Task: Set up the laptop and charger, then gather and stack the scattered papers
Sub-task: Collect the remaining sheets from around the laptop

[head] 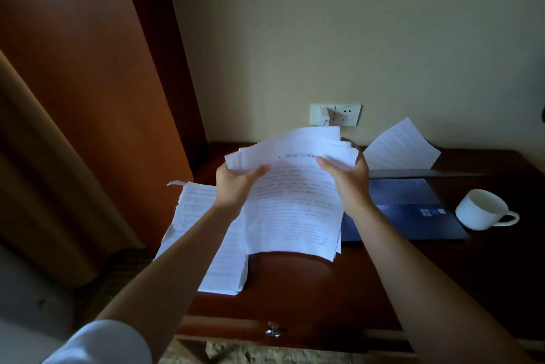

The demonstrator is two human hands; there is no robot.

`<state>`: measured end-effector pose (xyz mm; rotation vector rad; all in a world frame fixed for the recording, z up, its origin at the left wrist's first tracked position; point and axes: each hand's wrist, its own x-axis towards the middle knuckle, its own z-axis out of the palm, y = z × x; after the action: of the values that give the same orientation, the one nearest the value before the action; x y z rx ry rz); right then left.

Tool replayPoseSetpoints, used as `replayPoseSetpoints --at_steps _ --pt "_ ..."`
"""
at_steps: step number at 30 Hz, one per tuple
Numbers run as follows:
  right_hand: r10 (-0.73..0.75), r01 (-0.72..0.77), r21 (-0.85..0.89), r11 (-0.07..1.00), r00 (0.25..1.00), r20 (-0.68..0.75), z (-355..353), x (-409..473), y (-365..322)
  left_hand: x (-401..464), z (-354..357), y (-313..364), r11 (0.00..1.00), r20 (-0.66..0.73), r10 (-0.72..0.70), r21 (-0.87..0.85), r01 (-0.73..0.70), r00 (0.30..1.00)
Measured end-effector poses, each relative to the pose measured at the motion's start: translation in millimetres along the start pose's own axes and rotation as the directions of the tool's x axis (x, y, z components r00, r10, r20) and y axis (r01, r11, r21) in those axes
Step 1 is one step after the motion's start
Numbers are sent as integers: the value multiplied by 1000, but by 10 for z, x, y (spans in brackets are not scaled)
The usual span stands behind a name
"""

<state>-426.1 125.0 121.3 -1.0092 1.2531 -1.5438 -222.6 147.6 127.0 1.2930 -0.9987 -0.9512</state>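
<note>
Both hands hold a sheaf of printed papers above the desk, upper edge raised toward the wall and lower edge hanging down toward the desk top; whether that lower edge touches the wood cannot be told. The left hand grips the sheaf at its upper left corner, thumb laid across the front sheet and fingers curled behind. The right hand grips the upper right corner the same way, thumb on the front, fingertips showing over the top edge. The sheets in the sheaf are unevenly aligned, with several edges fanned at the top. A stack of further papers lies flat on the desk at the left, partly under the left forearm, with some sheets jutting out along its left side. The laptop sits open on the desk to the right of the sheaf, its lid tilted far back so that the screen is seen edge-on. One loose sheet leans against the wall behind the laptop. A white charger is plugged into the left socket of the wall outlet behind the sheaf. A white cup lies tilted on the desk just right of the laptop, handle toward the front.
</note>
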Motion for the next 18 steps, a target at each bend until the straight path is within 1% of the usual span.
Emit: replayPoseSetpoints --at_steps 2,4,6,8,10,12,14,16,18 --pt "-35 34 -57 998 999 -11 -49 -42 65 -53 -45 -76 1000 2 -7 -3 7 1000" --pt "-57 52 -69 996 996 -65 -20 -90 72 -94 -58 -140 1000 7 2 -7 -2 1000" --pt "-78 71 -61 996 991 -111 83 -106 -22 -84 -22 -117 999 14 45 26 -45 999" --pt "-98 84 -92 992 982 -164 196 -101 -113 -52 38 -56 989 33 115 85 -117 993" --pt "-87 51 -143 988 960 -264 251 -96 -160 -29 81 -39 981 43 146 119 -150 988" --pt "-55 1 -153 988 935 -350 227 -55 -140 -41 78 -34 978 24 149 141 -151 989" --pt "-51 6 -123 992 931 -362 188 -40 -99 -34 59 -59 979 4 137 150 -136 991" --pt "-86 64 -76 995 934 -346 190 -53 -83 -25 53 -71 984 8 110 141 -110 994" --pt "-133 130 -29 991 953 -272 195 -90 -102 -16 57 -67 992 40 67 107 -71 997"
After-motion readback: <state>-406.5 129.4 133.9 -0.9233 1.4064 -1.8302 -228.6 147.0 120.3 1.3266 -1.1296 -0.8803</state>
